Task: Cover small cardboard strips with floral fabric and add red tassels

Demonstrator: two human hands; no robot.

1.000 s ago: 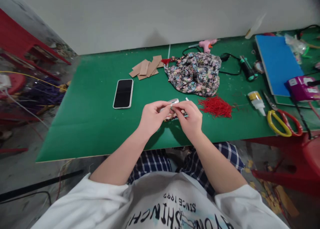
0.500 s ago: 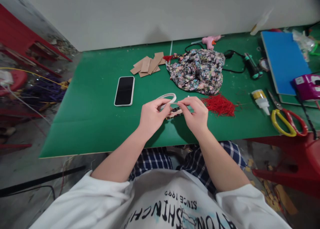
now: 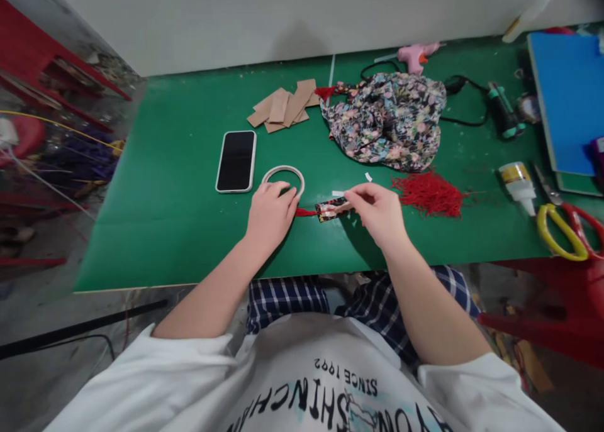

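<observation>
A narrow roll of white double-sided tape (image 3: 301,179) lies nearly flat on the green tabletop. My left hand (image 3: 270,213) has its fingers curled over the roll's near edge. To the right of that hand is a small floral fabric-covered piece (image 3: 325,210) with a pale middle and a red tassel (image 3: 306,212) running left from it. My right hand (image 3: 379,210) pinches a short white strip of tape (image 3: 338,193) just above the fabric piece's right end. Another white scrap (image 3: 369,177) lies behind my right hand.
Behind are a phone (image 3: 236,161), cardboard pieces (image 3: 279,107), floral cloth (image 3: 384,121) and a pink glue gun (image 3: 415,56). Rightward lie red threads (image 3: 431,194), a glue bottle (image 3: 518,185), scissors (image 3: 561,232), a green-black tool (image 3: 504,110) and a blue board (image 3: 569,105).
My hands have moved apart. The tape roll has come down leftward onto the table with my left hand, while a short strip is in my right fingers. The fabric piece and tassel are now uncovered.
</observation>
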